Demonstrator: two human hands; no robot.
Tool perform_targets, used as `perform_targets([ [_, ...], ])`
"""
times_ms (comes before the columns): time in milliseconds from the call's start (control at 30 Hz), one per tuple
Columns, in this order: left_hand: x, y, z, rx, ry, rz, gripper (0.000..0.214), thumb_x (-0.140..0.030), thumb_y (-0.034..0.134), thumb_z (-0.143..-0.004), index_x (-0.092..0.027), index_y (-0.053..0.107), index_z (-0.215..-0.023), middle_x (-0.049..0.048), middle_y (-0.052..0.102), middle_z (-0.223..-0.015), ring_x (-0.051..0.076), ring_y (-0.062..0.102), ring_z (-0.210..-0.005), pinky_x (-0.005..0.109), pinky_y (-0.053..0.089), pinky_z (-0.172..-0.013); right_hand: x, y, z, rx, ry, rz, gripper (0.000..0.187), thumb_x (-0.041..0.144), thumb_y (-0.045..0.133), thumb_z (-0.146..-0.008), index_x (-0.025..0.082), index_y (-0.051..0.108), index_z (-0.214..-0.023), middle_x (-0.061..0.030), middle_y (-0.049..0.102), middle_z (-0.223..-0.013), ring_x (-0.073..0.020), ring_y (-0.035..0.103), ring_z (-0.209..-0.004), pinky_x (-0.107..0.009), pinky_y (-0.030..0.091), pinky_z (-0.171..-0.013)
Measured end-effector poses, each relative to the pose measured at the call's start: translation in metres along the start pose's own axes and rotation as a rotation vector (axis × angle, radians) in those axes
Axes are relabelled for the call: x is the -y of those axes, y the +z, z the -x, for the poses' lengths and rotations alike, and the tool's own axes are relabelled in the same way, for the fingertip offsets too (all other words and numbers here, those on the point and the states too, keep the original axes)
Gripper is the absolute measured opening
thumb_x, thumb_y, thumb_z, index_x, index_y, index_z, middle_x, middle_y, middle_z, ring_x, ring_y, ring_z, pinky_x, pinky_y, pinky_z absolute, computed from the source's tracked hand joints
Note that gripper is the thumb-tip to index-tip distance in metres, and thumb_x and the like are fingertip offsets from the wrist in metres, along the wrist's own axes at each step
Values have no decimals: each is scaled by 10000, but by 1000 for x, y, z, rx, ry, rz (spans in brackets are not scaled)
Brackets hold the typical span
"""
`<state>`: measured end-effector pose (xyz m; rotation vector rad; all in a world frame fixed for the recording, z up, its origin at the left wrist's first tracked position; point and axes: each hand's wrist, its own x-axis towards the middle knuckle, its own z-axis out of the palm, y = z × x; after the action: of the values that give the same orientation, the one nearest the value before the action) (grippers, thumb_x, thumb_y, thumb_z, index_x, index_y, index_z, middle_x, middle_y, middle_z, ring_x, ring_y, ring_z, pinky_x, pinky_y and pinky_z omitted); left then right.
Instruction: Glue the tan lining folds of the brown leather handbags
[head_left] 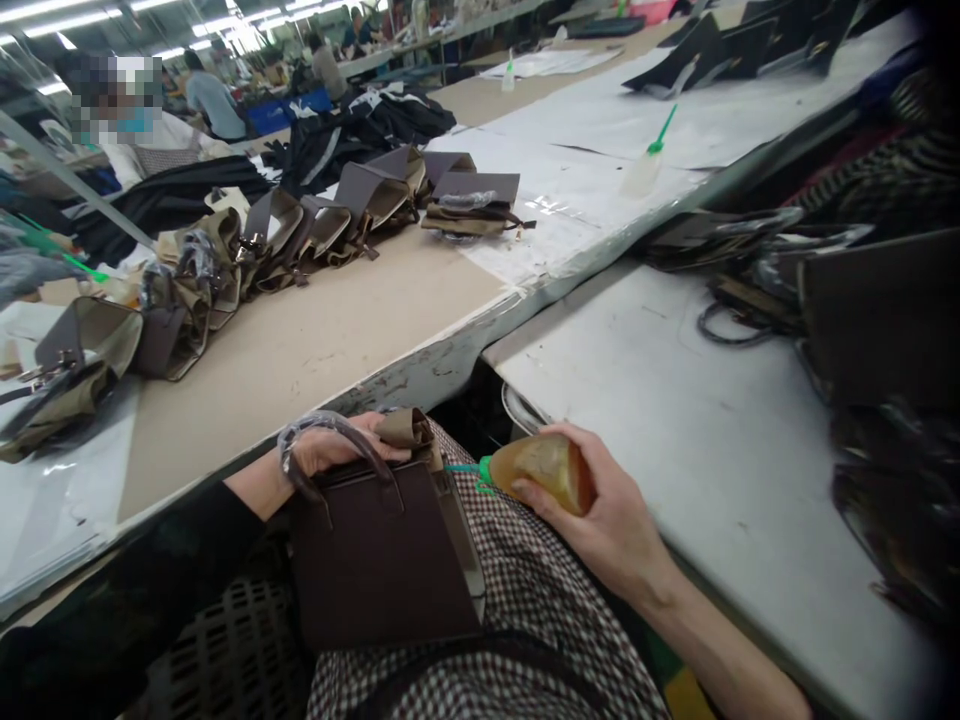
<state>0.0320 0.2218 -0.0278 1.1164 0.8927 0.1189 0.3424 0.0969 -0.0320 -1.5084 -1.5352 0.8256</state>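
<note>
A dark brown handbag (382, 570) with a plastic-wrapped handle lies on my lap, over a checked apron (570, 620). My left hand (337, 445) reaches through the handle and grips the bag's upper edge, by a folded olive-brown piece (406, 428). In my right hand (596, 500) is a squeeze bottle (541, 470) of amber liquid, tipped on its side. Its green nozzle points left, and the tip is at the bag's open side edge; whether it touches I cannot tell.
Unfinished brown bags (330, 225) line the table on the left. A glue bottle (643, 170) with a green nozzle stands on white sheeting farther back. More dark bags (885, 330) are piled on the right table (705, 430). Several people sit in the background.
</note>
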Motion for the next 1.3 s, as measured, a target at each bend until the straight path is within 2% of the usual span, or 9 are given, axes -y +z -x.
perform_targets([
  [233, -2, 6, -1, -10, -31, 3, 336, -296, 860, -709, -160, 783, -1006, 38, 794, -949, 203, 707, -848, 310, 554, -833, 1, -3, -2, 54, 23, 52, 475, 516, 724, -845, 250, 548, -1198, -67, 665, -1120, -252, 657, -953, -403, 533, -854],
  [333, -1, 9, -1, -29, -37, -1, 318, -315, 865, -699, -142, 783, -953, 50, 791, -920, 211, 707, -832, 323, 558, -826, 2, -8, 2, 107, 35, 85, 445, 513, 703, -865, 251, 547, -1189, -64, 671, -1106, -252, 660, -947, -397, 531, -847],
  [500, 2, 11, -1, -35, -37, 4, 366, -323, 878, -683, -133, 782, -980, 61, 790, -935, 218, 709, -834, 328, 553, -839, 0, -11, 13, 178, 48, 115, 451, 509, 693, -867, 241, 540, -1196, -89, 677, -1159, -275, 661, -1004, -416, 532, -871],
  [733, 3, 12, 1, -61, -58, 16, 323, -311, 882, -689, -134, 784, -942, 49, 791, -880, 210, 710, -784, 333, 561, -816, -5, -14, 29, 286, 73, 148, 440, 498, 675, -887, 251, 510, -1212, -67, 665, -1136, -253, 644, -991, -423, 515, -875],
  [1000, 8, 15, 2, -29, -39, 24, 438, -306, 858, -735, -123, 761, -1122, 104, 785, -1067, 230, 723, -907, 345, 551, -908, -2, -17, 37, 388, 114, 163, 396, 415, 694, -866, 245, 525, -1182, -53, 675, -1105, -247, 642, -958, -423, 506, -863],
  [1167, 3, 15, 9, -22, -26, -66, 324, -286, 851, -734, -125, 787, -1007, 66, 793, -943, 208, 710, -837, 331, 554, -865, -3, -16, 35, 364, 254, 133, 312, 388, 684, -835, 232, 596, -1091, -35, 711, -946, -243, 663, -837, -403, 522, -766],
  [1233, -9, 19, 19, -9, -7, -137, 268, -283, 842, -741, -137, 787, -959, 37, 785, -903, 192, 698, -809, 317, 550, -843, -6, -17, 33, 363, 366, 58, 299, 422, 667, -841, 226, 613, -1061, -27, 702, -881, -219, 654, -731, -368, 524, -665],
  [1300, -27, 28, 33, 9, 6, -209, 258, -278, 828, -749, -157, 778, -972, 17, 778, -919, 189, 692, -806, 312, 552, -818, -9, -20, 32, 372, 498, -88, 346, 486, 644, -857, 217, 611, -1072, -16, 674, -824, -165, 589, -571, -309, 475, -511],
])
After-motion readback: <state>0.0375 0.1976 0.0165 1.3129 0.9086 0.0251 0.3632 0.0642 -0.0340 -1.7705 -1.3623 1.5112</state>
